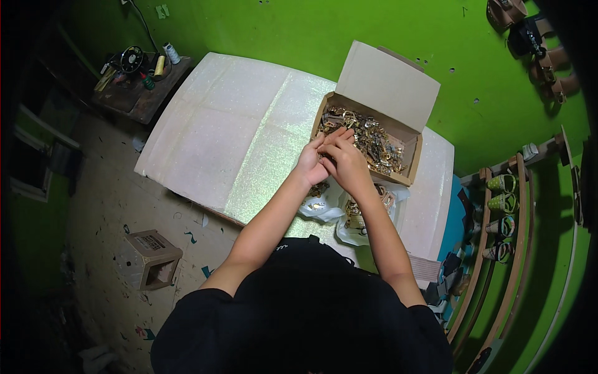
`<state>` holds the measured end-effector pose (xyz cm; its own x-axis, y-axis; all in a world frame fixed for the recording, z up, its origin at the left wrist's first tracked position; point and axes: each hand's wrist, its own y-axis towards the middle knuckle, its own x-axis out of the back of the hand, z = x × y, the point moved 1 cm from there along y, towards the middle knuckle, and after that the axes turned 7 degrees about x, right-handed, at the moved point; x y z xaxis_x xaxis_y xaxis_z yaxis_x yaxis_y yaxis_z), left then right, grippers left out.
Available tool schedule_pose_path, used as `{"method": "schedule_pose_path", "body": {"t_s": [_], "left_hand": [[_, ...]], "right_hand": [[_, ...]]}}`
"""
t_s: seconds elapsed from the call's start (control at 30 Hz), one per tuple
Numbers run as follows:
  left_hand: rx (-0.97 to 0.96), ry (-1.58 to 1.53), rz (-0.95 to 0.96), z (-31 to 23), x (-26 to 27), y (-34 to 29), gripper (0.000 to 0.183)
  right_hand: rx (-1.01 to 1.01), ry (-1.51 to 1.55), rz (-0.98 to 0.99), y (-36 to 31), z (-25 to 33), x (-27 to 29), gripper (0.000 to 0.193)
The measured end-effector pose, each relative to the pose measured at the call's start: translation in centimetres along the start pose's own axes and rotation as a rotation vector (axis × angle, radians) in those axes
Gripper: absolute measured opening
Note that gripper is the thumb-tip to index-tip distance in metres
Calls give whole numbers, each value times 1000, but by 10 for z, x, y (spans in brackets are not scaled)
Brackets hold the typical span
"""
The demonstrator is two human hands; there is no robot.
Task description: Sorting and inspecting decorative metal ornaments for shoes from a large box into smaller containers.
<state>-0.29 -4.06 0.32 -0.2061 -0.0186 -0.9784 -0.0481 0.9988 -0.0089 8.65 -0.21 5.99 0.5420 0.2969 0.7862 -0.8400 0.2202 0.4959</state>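
My left hand (311, 164) is palm up with its fingers stretched out, at the near edge of an open cardboard box (408, 164). Over its palm bends my right hand (349, 166), fingers curled and closed towards the left palm. Whatever lies between the two hands is too small and covered to make out. A heap of small metal buckles (375, 144), gold, silver and dark, fills the box. Just below the hands, a white plastic bag (321, 210) holds more metal pieces. Beside it, partly behind my right forearm, lies a second plastic bag (352, 235) with similar pieces.
The box stands on a table with a pale glittery cover (212, 131), against a green wall (268, 31). At the left, a small dark table (134, 109) carries thread spools. A cardboard carton (152, 258) lies on the floor. Sandals (502, 202) hang on a wooden rack at the right.
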Motion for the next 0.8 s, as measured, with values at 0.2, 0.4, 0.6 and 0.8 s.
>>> {"method": "schedule_pose_path", "body": {"t_s": [0.2,0.4,0.6,0.8], "left_hand": [[11,-12,-59,-1,2,-2,49],[14,-23,-37,0,5,0,47],[10,-22,-51,-2,7,0,47],[7,-89,-95,-4,11,-1,46]], "right_hand": [[35,-94,35,0,-4,-8,17],[96,-102,13,-2,-4,-7,14],[171,-78,-54,-4,-10,-14,13],[-125,263,-130,-5,-14,-9,10]]}}
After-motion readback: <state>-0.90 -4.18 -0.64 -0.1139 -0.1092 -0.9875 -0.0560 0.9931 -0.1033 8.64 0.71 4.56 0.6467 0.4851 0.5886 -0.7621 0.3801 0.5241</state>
